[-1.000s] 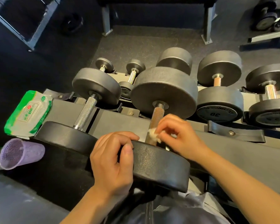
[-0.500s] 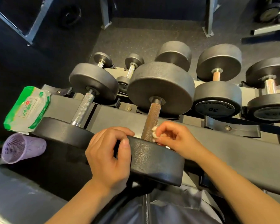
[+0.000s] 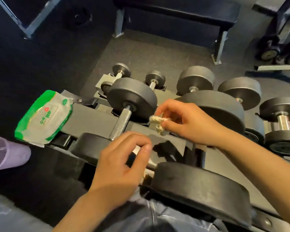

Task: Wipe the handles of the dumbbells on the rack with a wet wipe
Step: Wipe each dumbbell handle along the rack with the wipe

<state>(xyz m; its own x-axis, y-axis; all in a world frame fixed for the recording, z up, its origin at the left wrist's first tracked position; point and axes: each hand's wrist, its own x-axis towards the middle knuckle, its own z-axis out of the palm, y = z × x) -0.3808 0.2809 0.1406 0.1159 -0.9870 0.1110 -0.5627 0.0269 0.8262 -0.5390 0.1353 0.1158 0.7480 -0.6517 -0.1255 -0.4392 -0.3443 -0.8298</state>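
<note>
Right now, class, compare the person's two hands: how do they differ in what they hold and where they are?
The right hand pinches a crumpled wet wipe, raised clear of the rack; the left hand holds no wipe, its fingers loosely curled. The right hand hovers right of the knurled handle; the left hand sits lower, over that dumbbell's near end. Neither touches a handle.

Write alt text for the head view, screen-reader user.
Seen from above, a person's right hand pinches a crumpled wipe just above a dumbbell rack, beside a knurled handle. The left hand hovers lower with fingers curled, holding nothing visible. A green wipe pack lies at the rack's left end.
</note>
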